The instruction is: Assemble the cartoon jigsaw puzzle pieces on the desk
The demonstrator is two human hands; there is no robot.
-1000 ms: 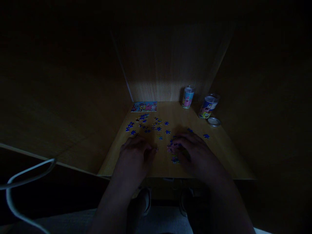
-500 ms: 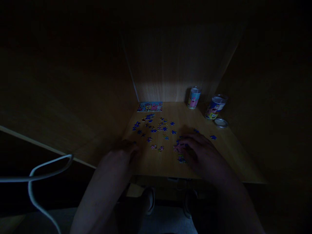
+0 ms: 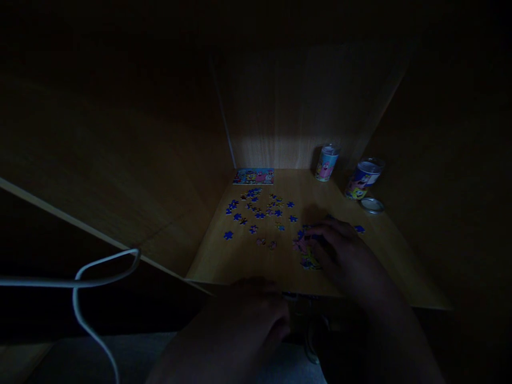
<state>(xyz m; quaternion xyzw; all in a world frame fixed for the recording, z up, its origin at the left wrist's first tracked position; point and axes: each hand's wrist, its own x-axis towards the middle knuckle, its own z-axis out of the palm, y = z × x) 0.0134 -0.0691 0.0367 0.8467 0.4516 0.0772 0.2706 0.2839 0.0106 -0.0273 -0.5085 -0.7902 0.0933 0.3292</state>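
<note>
My right hand [image 3: 342, 248] bends over a small joined patch of jigsaw pieces [image 3: 308, 258], pink, green and blue. Its thumb and fingertips come together at a dark puzzle piece [image 3: 307, 237] along the patch's upper edge. My left hand [image 3: 260, 301] hangs over the front edge of the wooden surface [image 3: 240, 264]; its fingers are lost in shadow. Loose blue-backed and printed puzzle pieces [image 3: 260, 215] lie scattered to the left of the patch. One blue piece [image 3: 228, 235] lies apart at the left.
A cartoon picture card [image 3: 254, 176] lies at the back left. Two printed canisters, a slim one [image 3: 327, 164] and a wider one [image 3: 362, 180], stand at the back right near a round lid [image 3: 372, 205]. Wooden panels enclose the sides. A white cable [image 3: 100, 269] loops at the left.
My left hand has drawn back from the blue piece at the left, toward the front edge and rightward. My right hand stays at the joined patch. The whole view has shifted slightly.
</note>
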